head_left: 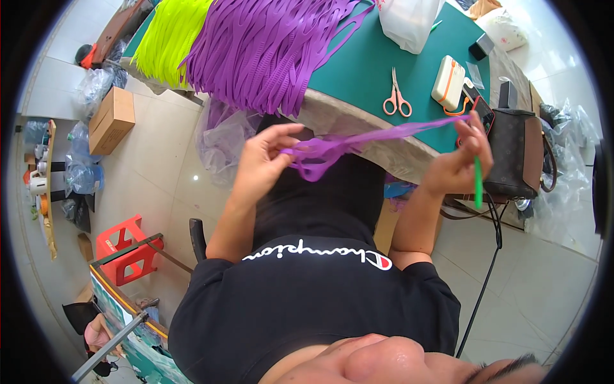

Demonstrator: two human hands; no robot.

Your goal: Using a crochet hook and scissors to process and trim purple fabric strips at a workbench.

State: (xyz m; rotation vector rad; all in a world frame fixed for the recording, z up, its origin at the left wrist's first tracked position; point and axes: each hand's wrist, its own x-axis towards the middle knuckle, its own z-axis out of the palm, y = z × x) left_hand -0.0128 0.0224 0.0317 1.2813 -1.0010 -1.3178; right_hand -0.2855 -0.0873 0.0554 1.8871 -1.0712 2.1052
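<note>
A purple rubbery strap with looped openings is stretched sideways above my lap, just off the table's near edge. My left hand pinches its looped end between thumb and fingers. The thin far end is held in the fingertips of my right hand, raised higher. A slim green stick-like tool also sits in my right hand and points downward; its tip is too small to make out. Many similar purple straps lie heaped on the table, beside a lime-yellow bunch of straps.
On the green tabletop lie pink-handled scissors, a cream case and a white plastic bag. A brown handbag stands by the right corner. Left are a cardboard box and a red stool; another person is farther back.
</note>
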